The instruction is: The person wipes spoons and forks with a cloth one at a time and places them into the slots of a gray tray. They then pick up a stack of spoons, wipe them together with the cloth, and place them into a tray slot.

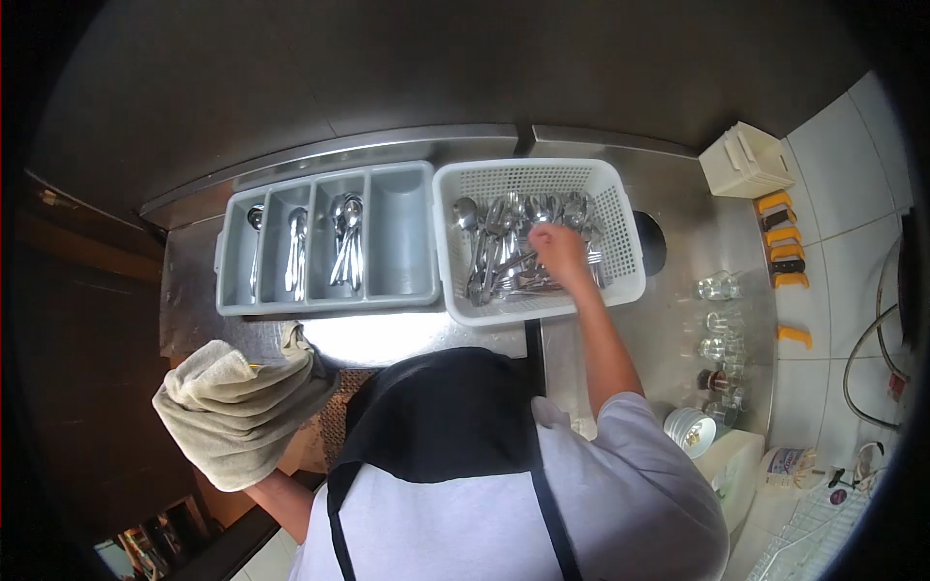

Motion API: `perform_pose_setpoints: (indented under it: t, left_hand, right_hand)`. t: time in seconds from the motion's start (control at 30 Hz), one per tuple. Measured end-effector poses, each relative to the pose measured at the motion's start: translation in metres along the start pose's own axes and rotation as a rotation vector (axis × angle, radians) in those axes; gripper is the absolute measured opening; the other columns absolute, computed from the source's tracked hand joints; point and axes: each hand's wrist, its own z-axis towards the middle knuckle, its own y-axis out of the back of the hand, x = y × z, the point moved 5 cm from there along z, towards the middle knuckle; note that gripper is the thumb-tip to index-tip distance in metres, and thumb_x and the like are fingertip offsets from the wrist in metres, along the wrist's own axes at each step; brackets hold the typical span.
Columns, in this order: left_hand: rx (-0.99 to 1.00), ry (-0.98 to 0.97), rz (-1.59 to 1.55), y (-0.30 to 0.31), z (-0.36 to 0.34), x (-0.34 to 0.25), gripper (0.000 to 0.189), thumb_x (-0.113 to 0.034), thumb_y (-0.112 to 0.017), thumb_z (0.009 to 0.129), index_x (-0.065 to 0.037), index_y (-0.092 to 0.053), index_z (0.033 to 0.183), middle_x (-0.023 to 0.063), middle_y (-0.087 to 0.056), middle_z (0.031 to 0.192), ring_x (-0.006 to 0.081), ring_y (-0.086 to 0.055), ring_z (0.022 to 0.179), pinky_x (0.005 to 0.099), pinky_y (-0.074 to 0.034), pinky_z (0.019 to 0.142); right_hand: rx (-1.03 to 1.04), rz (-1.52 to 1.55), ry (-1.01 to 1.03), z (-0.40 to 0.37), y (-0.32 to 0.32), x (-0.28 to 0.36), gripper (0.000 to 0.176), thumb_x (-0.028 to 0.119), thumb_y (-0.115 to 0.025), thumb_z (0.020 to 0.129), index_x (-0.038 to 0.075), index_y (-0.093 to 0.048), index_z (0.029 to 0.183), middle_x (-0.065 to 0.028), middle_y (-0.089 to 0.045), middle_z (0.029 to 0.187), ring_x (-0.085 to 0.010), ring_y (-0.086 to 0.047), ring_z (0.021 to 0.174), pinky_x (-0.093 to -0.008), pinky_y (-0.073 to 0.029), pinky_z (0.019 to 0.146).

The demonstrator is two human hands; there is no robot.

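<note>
A beige towel [232,412] drapes over my left hand and hides its fingers; the hand holds it up at the counter's front edge, lower left. My right hand [559,254] reaches into a white perforated basket [630,281], its fingers curled down among spoons and forks [499,247]. What exactly the fingers grip is too small to make out. Left of the basket stands a grey cutlery tray [402,247] with several compartments. A ladle-like spoon [255,242] lies in its leftmost one. Spoons [295,254] fill the second, and more spoons [349,247] the third. The rightmost compartment shows a bare bottom.
Glasses [717,286] stand in a line along the steel counter's right side, near stacked white bowls [690,431]. Cream plastic containers [746,160] sit at the back right corner. Yellow-handled items [780,237] lie by the tiled wall. A dark round object [651,242] is beside the basket.
</note>
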Motion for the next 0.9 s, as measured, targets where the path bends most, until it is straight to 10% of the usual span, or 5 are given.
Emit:
perform_pose_setpoints:
  t: [0.33, 0.63, 0.9]
  left_hand:
    - [0.128, -0.182, -0.022, -0.048, 0.025, -0.042, 0.022, -0.035, -0.062, 0.086, -0.015, -0.052, 0.088, 0.0035, -0.056, 0.085, 0.0219, -0.055, 0.090, 0.0371, -0.042, 0.088]
    - [0.368, -0.387, 0.042, -0.103, 0.022, -0.084, 0.018, -0.031, -0.058, 0.091, -0.014, -0.054, 0.096, 0.0039, -0.058, 0.092, 0.0219, -0.056, 0.097, 0.0353, -0.043, 0.094]
    - [0.569, -0.733, 0.350, -0.145, 0.011, -0.100, 0.006, -0.019, -0.057, 0.095, -0.019, -0.057, 0.101, 0.0050, -0.059, 0.095, 0.0230, -0.058, 0.098, 0.0364, -0.043, 0.087]
  right_hand:
    - [0.441, -0.561, 0.147, -0.045, 0.045, -0.024, 0.042, 0.020, -0.077, 0.073, 0.015, -0.074, 0.115, -0.0118, -0.066, 0.111, -0.0334, -0.067, 0.103, -0.0445, -0.054, 0.088]
    - [0.464, -0.563, 0.438, -0.028, 0.034, -0.017, 0.026, 0.016, -0.077, 0.070, 0.010, -0.071, 0.095, -0.0090, -0.068, 0.095, -0.0313, -0.067, 0.101, -0.0459, -0.053, 0.081]
    - [0.512, -0.313, 0.225, -0.031, 0.071, 0.008, 0.019, 0.016, -0.077, 0.080, 0.004, -0.073, 0.096, -0.0123, -0.073, 0.095, -0.0310, -0.070, 0.084, -0.0416, -0.054, 0.076]
